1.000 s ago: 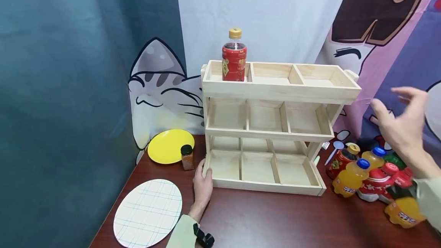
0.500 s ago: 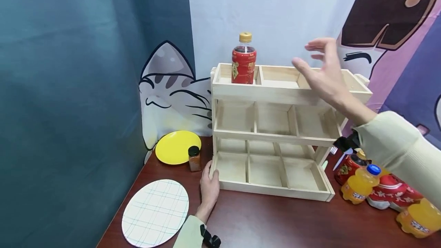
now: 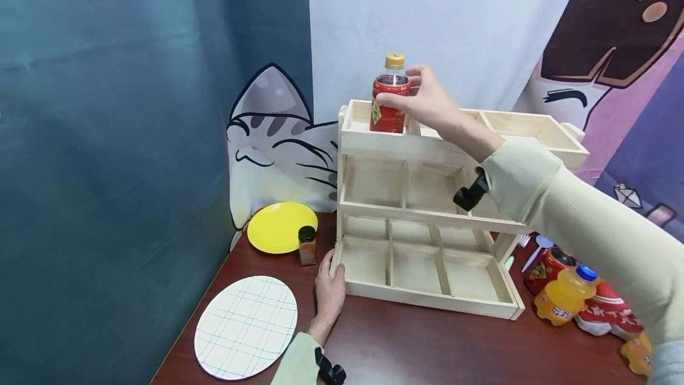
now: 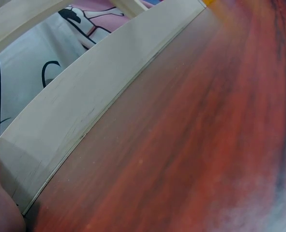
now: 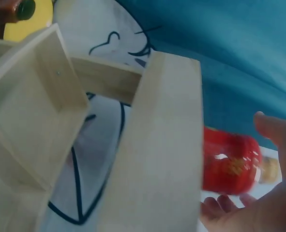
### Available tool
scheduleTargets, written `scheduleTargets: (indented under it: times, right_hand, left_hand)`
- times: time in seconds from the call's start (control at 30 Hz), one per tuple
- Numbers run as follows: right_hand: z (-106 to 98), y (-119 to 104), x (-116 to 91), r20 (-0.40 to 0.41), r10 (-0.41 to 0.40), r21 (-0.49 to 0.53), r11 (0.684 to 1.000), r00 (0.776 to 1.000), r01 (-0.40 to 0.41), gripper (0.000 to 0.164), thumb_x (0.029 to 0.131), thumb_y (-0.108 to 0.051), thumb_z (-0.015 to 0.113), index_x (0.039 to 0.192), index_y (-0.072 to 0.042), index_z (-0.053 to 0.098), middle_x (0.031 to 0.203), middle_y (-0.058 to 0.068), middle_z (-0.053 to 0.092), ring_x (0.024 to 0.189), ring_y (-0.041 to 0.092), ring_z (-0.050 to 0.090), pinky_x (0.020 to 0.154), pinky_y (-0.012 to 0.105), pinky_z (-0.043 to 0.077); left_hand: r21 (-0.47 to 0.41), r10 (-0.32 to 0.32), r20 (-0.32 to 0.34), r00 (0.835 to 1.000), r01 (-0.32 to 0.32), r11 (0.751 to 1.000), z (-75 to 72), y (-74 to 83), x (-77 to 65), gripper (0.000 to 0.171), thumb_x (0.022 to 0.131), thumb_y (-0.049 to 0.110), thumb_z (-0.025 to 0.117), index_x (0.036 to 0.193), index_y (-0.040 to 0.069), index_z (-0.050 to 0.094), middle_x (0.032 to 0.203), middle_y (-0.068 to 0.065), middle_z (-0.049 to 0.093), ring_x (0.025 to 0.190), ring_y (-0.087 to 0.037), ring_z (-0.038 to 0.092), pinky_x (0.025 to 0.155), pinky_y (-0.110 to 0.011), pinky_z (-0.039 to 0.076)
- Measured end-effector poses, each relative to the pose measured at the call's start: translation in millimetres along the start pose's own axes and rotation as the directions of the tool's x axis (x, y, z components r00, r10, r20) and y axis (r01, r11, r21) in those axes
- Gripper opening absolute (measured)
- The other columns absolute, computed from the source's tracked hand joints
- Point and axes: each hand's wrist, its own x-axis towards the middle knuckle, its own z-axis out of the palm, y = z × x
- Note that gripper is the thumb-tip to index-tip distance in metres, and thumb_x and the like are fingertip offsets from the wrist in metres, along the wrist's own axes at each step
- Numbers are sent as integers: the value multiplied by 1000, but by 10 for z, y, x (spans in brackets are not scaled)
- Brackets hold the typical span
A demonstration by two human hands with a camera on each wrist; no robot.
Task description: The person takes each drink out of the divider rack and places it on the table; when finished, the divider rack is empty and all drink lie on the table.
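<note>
A red-labelled drink bottle [image 3: 390, 106] with a gold cap stands upright in the left compartment of the top tier of a wooden three-tier shelf [image 3: 422, 215]. My right hand [image 3: 430, 100] is around the bottle from the right, thumb across its front and fingers behind. In the right wrist view, a gap shows between the thumb [image 5: 271, 128] and the bottle [image 5: 230, 162], while the fingertips are close at its other side. Low on the shelf's left end, my left hand [image 3: 330, 296] grips the bottom tier's corner, thumb at the front edge.
Left of the shelf are a yellow plate [image 3: 278, 224], a small black-lidded spice jar [image 3: 307, 248] and a white checked plate [image 3: 246, 328]. On the right stand an orange soda bottle [image 3: 563, 296], another red bottle [image 3: 547, 269] and a red-and-white package [image 3: 609, 312], partly behind my sleeve.
My right hand has swept left from above the drinks on the right, over the top tier, to the red bottle. The left hand keeps its grip. The head view has turned slightly right-to-left across the scene.
</note>
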Motion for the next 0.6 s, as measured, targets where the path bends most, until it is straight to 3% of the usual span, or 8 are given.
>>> scheduleTargets:
  times: [0.23, 0.6]
  right_hand:
    - [103, 17, 49, -44, 41, 61, 997, 998, -39, 87, 69, -33, 76, 132, -17, 18, 128, 8, 42, 112, 17, 49, 96, 32, 41]
    - [251, -328, 146, -59, 28, 202, 979, 998, -16, 73, 72, -21, 75, 126, -16, 26, 122, 5, 44, 111, 16, 49, 94, 30, 42]
  left_hand:
    - [8, 9, 28, 1000, -9, 1000, 45, 51, -39, 41, 88, 20, 53, 129, 19, 47, 130, 1, 49, 119, -18, 45, 96, -42, 37]
    - [-33, 13, 7, 1000, -13, 999, -36, 78, 119, 40, 88, 20, 51, 128, 21, 48, 128, 5, 50, 117, -16, 48, 96, -41, 38]
